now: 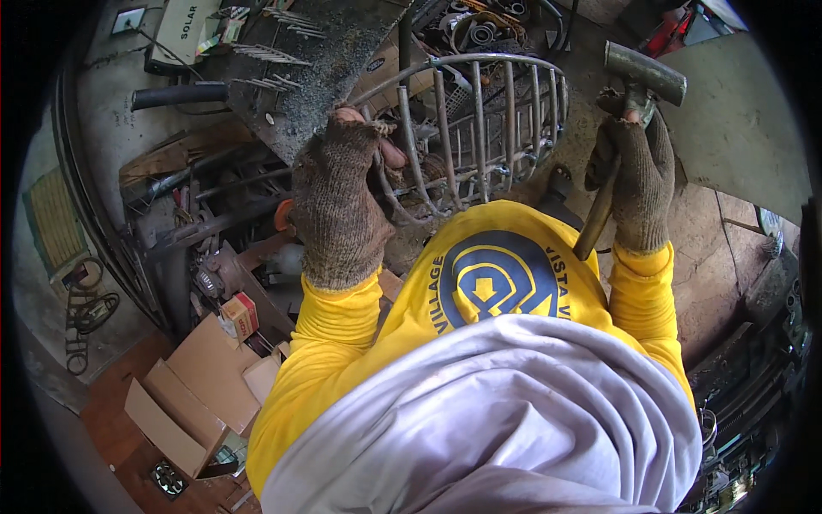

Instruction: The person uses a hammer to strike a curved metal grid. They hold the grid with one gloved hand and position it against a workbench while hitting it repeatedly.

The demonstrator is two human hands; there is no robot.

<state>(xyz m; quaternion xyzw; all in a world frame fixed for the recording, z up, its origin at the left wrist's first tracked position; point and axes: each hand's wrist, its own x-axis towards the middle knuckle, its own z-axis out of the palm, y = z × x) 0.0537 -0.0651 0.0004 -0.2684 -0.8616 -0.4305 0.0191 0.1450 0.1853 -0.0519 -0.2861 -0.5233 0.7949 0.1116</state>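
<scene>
In a brown knitted glove, my left hand (341,201) is closed round the near left end of a metal rack (509,111). This rack has a curved outer rim and a row of upright bars, and it stands tilted in front of me. My right hand (644,180), gloved the same way, grips a hammer (646,73) by its shaft. The hammer's cylindrical metal head points up and sits apart from the rack, to its right. Its handle slants down toward my yellow shirt.
A dark work table (338,64) at the upper left carries thin metal rods (270,54) and grit. Coiled metal parts (481,34) lie beyond the rack. To the right is a flat grey sheet (741,111). An open cardboard box (205,368) sits at the lower left beside cluttered shelving.
</scene>
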